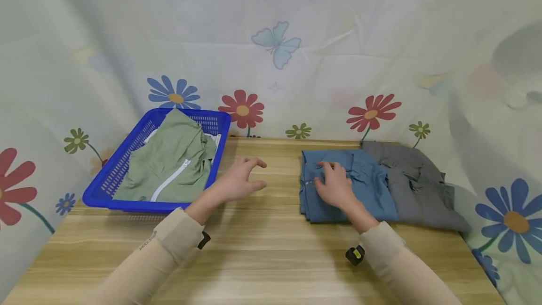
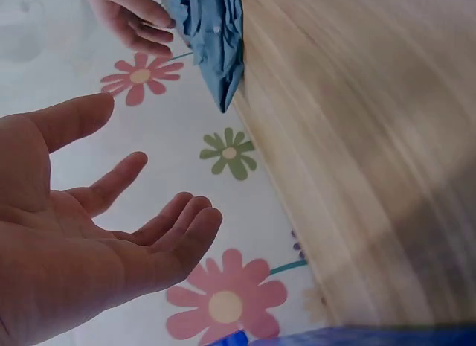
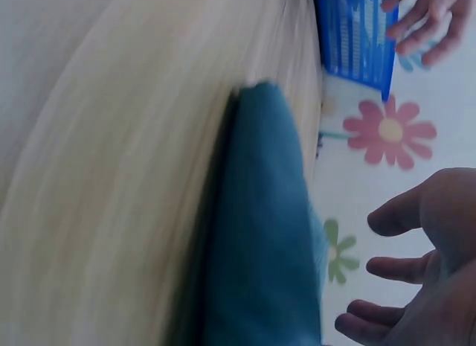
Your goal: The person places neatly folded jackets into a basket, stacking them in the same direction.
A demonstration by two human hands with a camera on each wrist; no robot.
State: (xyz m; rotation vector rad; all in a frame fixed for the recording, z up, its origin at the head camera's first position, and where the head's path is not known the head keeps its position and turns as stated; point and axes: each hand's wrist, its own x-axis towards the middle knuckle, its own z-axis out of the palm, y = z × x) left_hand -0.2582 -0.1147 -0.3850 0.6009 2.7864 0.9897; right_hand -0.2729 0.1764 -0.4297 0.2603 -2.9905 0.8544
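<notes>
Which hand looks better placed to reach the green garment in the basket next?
Probably the left hand: it is empty and beside the blue basket holding the green garment, while the right hand is over the folded blue garment, farther away.

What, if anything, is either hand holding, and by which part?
Nothing is held: the left hand is empty beside the blue basket, the right hand empty above the folded blue garment.

Before you, table point(image 1: 275, 262) stretching wide, light wood grain running left to right. On your left, basket point(image 1: 127, 204) standing toward back. On your right, blue cloth point(image 1: 369, 196) lying folded; gray cloth point(image 1: 425, 192) lying farther right, touching it, reaching table's right edge. Wood showing between basket and blue cloth.
</notes>
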